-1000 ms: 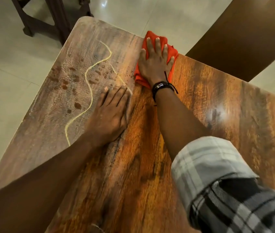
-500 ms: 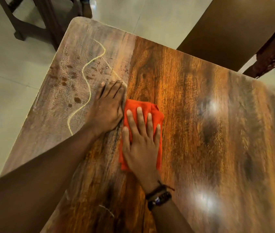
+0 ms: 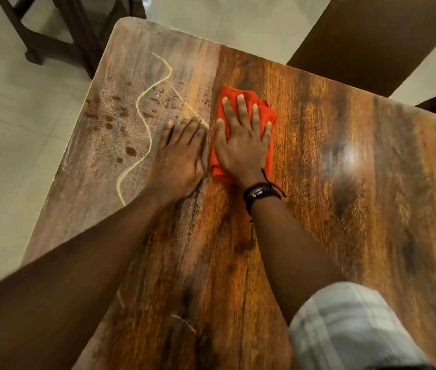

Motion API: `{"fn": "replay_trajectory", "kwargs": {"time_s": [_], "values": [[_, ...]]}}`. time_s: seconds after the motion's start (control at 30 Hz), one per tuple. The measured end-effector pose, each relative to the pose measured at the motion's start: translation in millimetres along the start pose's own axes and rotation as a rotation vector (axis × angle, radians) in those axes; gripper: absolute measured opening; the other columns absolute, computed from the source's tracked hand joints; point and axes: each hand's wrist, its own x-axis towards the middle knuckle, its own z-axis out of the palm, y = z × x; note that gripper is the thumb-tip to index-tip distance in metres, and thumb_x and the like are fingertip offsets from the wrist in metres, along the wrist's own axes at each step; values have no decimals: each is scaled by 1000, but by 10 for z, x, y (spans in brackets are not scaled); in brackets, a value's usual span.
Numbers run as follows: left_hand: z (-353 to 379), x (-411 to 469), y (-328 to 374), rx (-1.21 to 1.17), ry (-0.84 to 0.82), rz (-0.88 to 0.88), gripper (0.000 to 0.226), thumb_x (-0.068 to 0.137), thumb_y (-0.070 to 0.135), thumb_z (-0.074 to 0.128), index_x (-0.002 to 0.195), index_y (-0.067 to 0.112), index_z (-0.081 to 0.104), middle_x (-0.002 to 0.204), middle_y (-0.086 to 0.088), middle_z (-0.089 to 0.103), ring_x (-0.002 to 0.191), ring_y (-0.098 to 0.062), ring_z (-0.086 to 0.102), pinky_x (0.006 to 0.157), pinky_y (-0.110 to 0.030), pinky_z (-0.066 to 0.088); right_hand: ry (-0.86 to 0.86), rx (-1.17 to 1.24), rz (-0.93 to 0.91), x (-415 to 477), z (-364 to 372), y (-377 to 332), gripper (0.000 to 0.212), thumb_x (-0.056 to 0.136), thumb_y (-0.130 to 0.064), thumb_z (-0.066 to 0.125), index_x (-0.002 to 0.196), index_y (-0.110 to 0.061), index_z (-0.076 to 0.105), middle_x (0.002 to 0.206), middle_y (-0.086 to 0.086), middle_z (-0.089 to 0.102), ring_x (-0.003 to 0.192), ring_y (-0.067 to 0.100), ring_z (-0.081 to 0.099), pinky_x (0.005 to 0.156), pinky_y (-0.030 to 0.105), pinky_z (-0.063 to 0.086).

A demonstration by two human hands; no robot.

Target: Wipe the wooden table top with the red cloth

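1. I am looking down on the wooden table top (image 3: 345,209), which is filling most of the head view. Its right and middle portions are showing a glossy, darker finish; the left strip is looking dull and is carrying dark droplet spots (image 3: 110,116) and a pale wavy line (image 3: 142,124).
2. I am noting the surroundings: a tiled floor (image 3: 11,156), dark furniture legs (image 3: 72,36) beyond the far left corner, and a brown chair back (image 3: 371,36) beyond the far edge.
3. My left hand (image 3: 179,161) is lying flat and open on the table, grasping nothing, apparently bracing, its fingertips touching the wavy line's end.
4. My right hand (image 3: 243,145), with black bands at the wrist (image 3: 259,193), is pressing palm-down with fingers spread on the red cloth (image 3: 262,108). It is pinning the cloth, not clenching it.
5. The cloth is sitting bunched on the table's mid-far area, just beside the left hand.
6. Judged risks:
   - The cloth is folded small, so strokes may be leaving unwiped bands.
   - The left hand is covering part of the dirty strip; wiping around it would be leaving residue.
   - The spots may be smearing rather than lifting if pressure is uneven.
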Motion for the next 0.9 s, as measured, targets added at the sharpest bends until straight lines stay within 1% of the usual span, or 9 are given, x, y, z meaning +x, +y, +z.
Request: {"fn": "replay_trajectory", "kwargs": {"time_s": [0.1,0.17,0.23,0.3,0.5,0.6,0.7,0.8,0.9], "values": [[-21,-43,-4,-46,25,19,66,92,33,17,152,6,29,160,-11,27,151,-24,17,124,-46,4,-24,16,5,28,-16,-13,54,108,-45,25,159,-37,11,169,-8,0,156,20,-4,124,53,-7],[-46,-70,-7,-147,85,21,56,94,18,36,149,5,34,157,-13,33,148,-25,23,124,-46,8,-40,17,7,-98,-16,-53,54,108,-45,25,159,-37,9,169,-8,-2,156,20,-5,124,53,-8],[-77,-181,5,-253,144,8,55,91,4,45,146,3,39,153,-16,39,145,-28,29,123,-45,13,-42,17,9,-413,6,-81,55,107,-46,25,159,-37,8,169,-8,-2,156,20,-5,124,52,-8],[-88,-376,6,-259,168,-1,54,90,3,46,144,2,42,150,-17,42,143,-29,33,122,-44,17,-13,-9,-6,-851,81,-106,55,107,-47,27,159,-39,11,169,-10,0,156,18,-4,125,51,-6],[-6,-1281,52,-134,133,49,52,95,21,34,144,5,43,149,-15,45,141,-30,37,120,-46,21,64,-33,21,-2384,262,-138,54,105,-47,28,158,-39,20,168,-11,9,156,15,2,124,52,6],[13,-1558,27,-84,66,79,56,98,28,25,149,6,37,155,-12,37,146,-27,30,122,-47,19,45,1,17,-2925,350,-151,54,104,-47,28,157,-39,22,168,-11,10,156,14,0,124,53,5],[53,-1658,44,-21,37,76,57,100,29,21,150,7,34,157,-11,34,148,-25,26,123,-45,15,27,3,30,-2961,369,-158,55,104,-48,26,158,-41,20,168,-12,6,156,13,-4,124,55,3],[67,-1633,55,11,38,74,54,100,26,26,149,6,37,156,-12,37,146,-27,29,121,-48,19,21,8,26,-2729,343,-176,55,105,-48,27,158,-41,17,168,-13,3,156,13,-8,125,55,0],[88,-1631,42,16,44,73,53,100,24,28,149,6,37,155,-12,37,146,-28,30,121,-49,20,47,-8,44,-2325,310,-192,55,105,-47,31,158,-40,18,168,-11,6,156,15,-3,124,55,-2]]}}
